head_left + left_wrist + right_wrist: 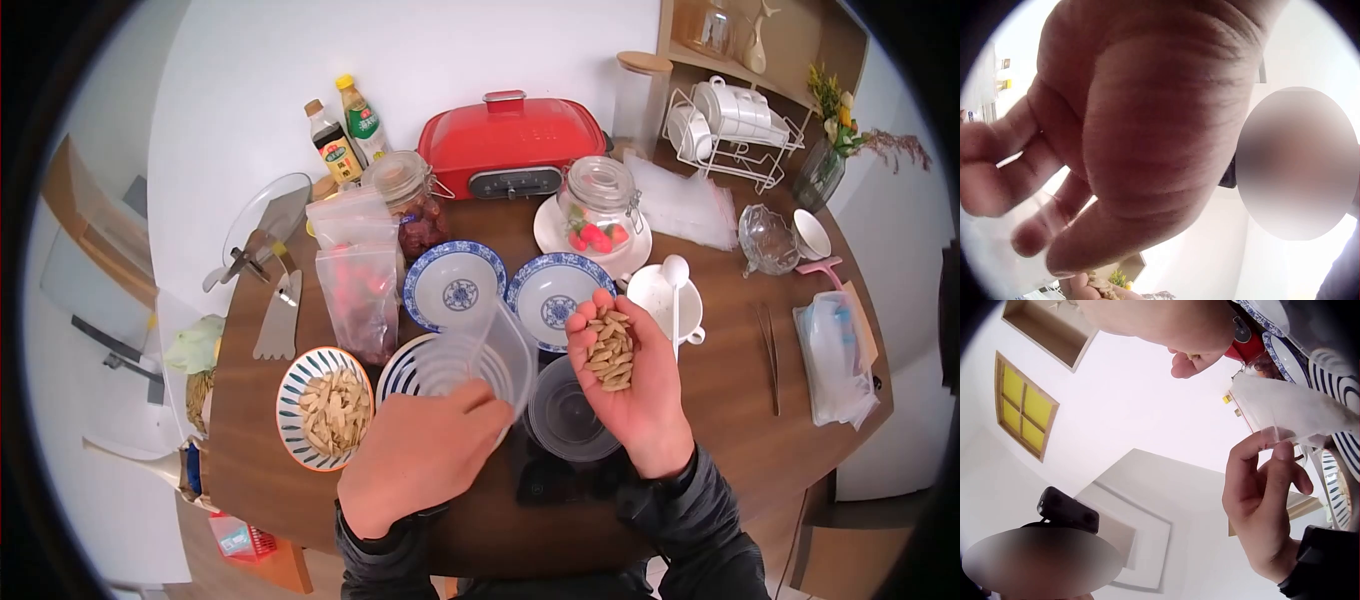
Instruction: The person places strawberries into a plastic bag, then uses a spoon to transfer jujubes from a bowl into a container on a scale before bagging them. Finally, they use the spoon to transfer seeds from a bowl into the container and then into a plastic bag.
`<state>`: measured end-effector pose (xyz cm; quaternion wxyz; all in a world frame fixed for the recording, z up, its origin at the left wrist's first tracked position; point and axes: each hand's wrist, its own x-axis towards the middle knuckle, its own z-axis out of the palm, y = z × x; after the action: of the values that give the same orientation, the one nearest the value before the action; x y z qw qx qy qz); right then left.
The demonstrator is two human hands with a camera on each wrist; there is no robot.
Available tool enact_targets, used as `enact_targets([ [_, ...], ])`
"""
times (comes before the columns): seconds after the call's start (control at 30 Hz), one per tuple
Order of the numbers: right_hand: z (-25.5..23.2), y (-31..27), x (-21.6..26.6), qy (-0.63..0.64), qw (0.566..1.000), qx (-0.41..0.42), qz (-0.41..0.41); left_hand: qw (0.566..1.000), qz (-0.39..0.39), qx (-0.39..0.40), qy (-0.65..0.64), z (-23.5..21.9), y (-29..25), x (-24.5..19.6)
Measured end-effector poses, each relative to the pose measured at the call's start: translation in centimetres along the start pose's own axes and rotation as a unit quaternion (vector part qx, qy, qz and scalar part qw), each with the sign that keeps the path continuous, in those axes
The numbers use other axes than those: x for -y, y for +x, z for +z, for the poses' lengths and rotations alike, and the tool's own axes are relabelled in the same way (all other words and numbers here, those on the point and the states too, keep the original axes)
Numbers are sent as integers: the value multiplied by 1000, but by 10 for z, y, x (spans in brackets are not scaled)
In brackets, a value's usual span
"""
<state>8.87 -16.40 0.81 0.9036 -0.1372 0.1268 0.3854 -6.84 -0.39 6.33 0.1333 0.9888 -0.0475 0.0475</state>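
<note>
My left hand [425, 445] pinches a translucent plastic bag [505, 350], its fingers and thumb meeting at the edge in the right wrist view. The bag hangs over a blue-striped plate [395, 375]. My right hand [640, 390], palm up and cupped, holds a heap of small tan oblong dried pieces [610, 352]. Just below and left of that hand, a clear round plastic tub [560, 425] stands on a black kitchen scale [535, 487]. Pale dried slices [335, 412] fill a striped bowl [283, 405] left of my left hand.
Behind the hands are two blue-patterned bowls [455, 255], bags of red pieces [355, 300] and a jar of dark dried fruit [420, 225]. A strawberry jar [597, 205], a white cup with a spoon [650, 290] and tweezers [770, 360] are to the right. A red cooker [515, 140] stands behind.
</note>
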Motion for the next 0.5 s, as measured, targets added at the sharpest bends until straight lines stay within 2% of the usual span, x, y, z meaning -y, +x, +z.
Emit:
enact_targets([
  [0.03, -4, 1, 1, -2, 1000, 26, 0, 1000, -2, -5, 0, 0, 1, 1],
  [0.07, -5, 2, 0, -4, 999, 52, 0, 999, 32, -4, -13, 0, 3, 0],
  [0.1, -5, 2, -1, -8, 999, 53, 3, 997, 65, -3, -27, 1, 5, -1],
  [0.13, -2, 1, -2, -11, 998, 59, -5, 998, 63, -5, -28, 5, 6, -1],
  [0.2, 2, -1, -6, -16, 998, 64, -11, 991, 128, -8, -28, 12, 9, -1],
  [0.37, 9, 0, -11, -79, 985, 121, -94, 991, 112, -62, -42, 18, 13, -12],
  [0.5, 18, -1, -17, -112, 978, 102, -145, 989, 108, -73, -65, 21, 13, -13],
])
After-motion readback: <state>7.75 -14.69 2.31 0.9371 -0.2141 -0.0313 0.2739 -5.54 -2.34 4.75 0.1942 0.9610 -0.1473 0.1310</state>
